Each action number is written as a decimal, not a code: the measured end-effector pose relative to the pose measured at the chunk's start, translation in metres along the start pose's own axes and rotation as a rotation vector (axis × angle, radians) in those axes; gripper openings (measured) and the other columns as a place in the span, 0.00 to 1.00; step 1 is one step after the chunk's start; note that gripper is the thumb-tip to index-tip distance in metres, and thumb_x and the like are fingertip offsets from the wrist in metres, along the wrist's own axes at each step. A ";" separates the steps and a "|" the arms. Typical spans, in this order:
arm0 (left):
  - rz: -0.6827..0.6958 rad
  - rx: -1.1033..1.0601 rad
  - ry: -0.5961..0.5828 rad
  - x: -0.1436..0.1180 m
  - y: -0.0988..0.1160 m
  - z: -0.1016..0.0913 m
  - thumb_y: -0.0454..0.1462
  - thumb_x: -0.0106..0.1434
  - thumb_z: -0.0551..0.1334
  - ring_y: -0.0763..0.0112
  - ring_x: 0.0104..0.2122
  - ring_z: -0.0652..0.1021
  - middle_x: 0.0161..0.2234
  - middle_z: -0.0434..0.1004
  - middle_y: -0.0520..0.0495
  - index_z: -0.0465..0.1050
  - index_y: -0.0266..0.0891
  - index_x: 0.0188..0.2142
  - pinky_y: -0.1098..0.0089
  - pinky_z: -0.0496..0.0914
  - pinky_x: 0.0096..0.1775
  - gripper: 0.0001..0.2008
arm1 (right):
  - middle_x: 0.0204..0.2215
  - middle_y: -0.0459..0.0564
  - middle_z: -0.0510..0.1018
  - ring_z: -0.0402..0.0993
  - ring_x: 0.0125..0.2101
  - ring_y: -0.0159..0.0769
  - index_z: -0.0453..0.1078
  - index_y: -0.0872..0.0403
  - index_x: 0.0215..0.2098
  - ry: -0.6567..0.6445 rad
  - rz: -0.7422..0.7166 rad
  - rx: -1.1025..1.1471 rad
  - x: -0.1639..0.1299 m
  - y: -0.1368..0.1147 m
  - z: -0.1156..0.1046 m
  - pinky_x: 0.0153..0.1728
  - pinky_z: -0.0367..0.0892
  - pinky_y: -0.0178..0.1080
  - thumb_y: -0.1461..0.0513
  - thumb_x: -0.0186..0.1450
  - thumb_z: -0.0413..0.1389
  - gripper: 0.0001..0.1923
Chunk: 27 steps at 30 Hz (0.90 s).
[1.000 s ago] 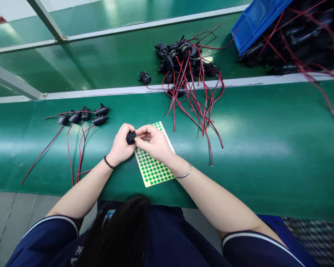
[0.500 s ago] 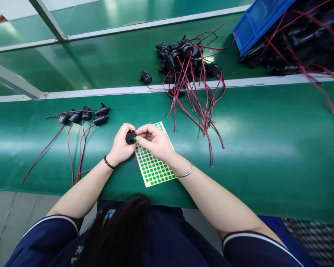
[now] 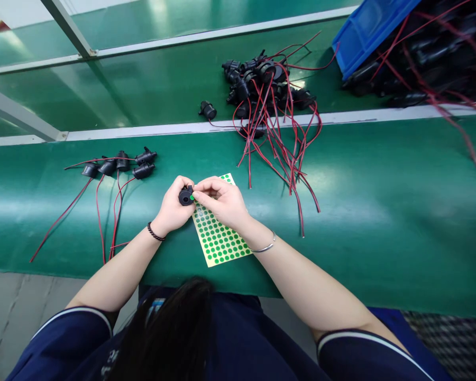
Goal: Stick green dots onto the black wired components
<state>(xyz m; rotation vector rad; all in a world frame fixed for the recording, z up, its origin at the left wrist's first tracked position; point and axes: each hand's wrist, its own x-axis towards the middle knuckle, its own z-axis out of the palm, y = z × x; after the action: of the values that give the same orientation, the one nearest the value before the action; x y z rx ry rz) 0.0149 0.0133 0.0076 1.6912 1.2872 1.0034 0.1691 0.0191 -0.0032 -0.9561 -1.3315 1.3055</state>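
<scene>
A: Surface?
B: Green bench (image 3: 365,254), pale metal rail (image 3: 143,130) across.
A: The part?
B: Black round holed component (image 3: 184,199), clasped in left hand (image 3: 173,206) beside sticker sheet (image 3: 218,243); right hand (image 3: 224,203) pinches green sticker (image 3: 192,197), probably touching its rim.

5 parts (image 3: 122,162) lie left of the sticker sheet (image 3: 219,236), a pile (image 3: 265,72) behind

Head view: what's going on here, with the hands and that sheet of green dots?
A person's left hand holds a black part, while the right hand has its fingertips at a green dot by the part's edge; whether it is stuck down can't be told. The dotted sheet lies partly beneath the right hand. Five similar parts lie to the left, and a red-wired heap farther back.
</scene>
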 end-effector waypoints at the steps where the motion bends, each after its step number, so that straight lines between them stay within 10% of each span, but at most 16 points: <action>1: -0.010 -0.015 -0.003 0.000 0.000 0.000 0.31 0.50 0.61 0.73 0.30 0.67 0.31 0.65 0.54 0.60 0.42 0.34 0.70 0.63 0.34 0.12 | 0.34 0.49 0.79 0.77 0.35 0.35 0.77 0.53 0.31 0.004 -0.027 -0.012 0.000 0.000 0.000 0.38 0.74 0.41 0.58 0.60 0.64 0.06; 27: -0.162 -0.208 -0.070 0.000 0.009 0.001 0.30 0.44 0.59 0.74 0.30 0.64 0.30 0.63 0.55 0.62 0.40 0.33 0.70 0.59 0.34 0.14 | 0.31 0.47 0.83 0.79 0.35 0.36 0.79 0.51 0.30 0.077 -0.169 -0.189 -0.002 -0.003 -0.001 0.39 0.74 0.41 0.64 0.61 0.65 0.02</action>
<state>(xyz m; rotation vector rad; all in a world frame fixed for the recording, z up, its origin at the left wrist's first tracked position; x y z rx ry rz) 0.0186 0.0113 0.0154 1.4286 1.2094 0.9395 0.1708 0.0174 -0.0009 -0.9893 -1.4607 1.0191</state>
